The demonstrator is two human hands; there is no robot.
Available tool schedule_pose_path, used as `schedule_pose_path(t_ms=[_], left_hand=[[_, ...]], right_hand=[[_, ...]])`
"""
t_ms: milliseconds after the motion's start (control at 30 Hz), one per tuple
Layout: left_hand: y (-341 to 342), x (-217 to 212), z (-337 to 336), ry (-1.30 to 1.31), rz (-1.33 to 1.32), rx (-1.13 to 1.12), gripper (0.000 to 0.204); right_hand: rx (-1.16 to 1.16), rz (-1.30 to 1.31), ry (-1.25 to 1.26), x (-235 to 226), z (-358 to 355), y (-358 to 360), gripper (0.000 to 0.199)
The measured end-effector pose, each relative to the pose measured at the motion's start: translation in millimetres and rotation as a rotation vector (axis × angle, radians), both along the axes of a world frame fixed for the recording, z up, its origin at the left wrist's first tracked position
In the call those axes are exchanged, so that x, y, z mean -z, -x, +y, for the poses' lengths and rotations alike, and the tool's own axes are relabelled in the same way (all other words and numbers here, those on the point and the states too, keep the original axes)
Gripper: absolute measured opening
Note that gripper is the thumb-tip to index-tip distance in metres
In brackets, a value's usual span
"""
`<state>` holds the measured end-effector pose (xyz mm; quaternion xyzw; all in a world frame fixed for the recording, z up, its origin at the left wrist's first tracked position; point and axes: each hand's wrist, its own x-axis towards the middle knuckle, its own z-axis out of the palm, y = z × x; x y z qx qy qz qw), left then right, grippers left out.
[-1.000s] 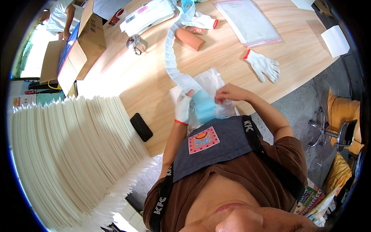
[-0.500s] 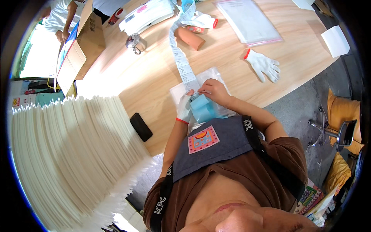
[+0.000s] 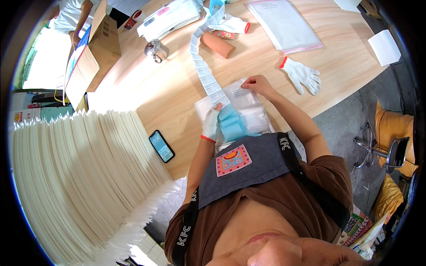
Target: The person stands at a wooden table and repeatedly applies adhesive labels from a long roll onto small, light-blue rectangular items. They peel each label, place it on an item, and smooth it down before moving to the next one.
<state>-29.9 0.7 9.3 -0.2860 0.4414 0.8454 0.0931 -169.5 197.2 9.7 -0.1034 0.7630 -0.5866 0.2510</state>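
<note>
My left hand [image 3: 211, 123], in a white knit glove with a red cuff, closes on a long strip of printed white labels [image 3: 208, 80]. The thumb tip shows bare on the strip, and the light blue backing [image 3: 232, 126] hangs down from it toward my apron. Beneath lie clear plastic bags in a stack [image 3: 258, 116]. My bare right hand [image 3: 259, 85] is at the stack's far right, thumb and fingers pinched at the edge of a small white label [image 3: 238, 91] on the top bag. Whether that label is fully stuck down is too small to tell.
A tall white stack [image 3: 84, 177] stands at left, beside a phone [image 3: 162, 146]. Farther off are a lidded metal cup [image 3: 156, 50], a brown roll [image 3: 217, 45], a loose glove [image 3: 301, 75], flat clear bags [image 3: 286, 24] and a carton [image 3: 104, 48]. Another person stands beyond the carton.
My right hand has moved from the strip beside my left thumb out to the far right of the bags. The label strip has shifted slightly left. The phone's screen has lit up.
</note>
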Motion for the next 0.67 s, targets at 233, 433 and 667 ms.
schedule_pose_path(t_ms=[233, 433, 667], left_hand=[[-2, 2, -2, 0.017, 0.020, 0.033, 0.029], [-5, 2, -3, 0.032, 0.022, 0.030, 0.030], [-4, 8, -6, 0.002, 0.046, 0.055, 0.035]], right_hand=[[0.089, 0.291, -0.243, 6, -13, -6, 0.016], [0.086, 0.614, -0.331, 3, -15, -19, 0.011], [0.146, 0.608, -0.002, -2, -11, -28, 0.020]])
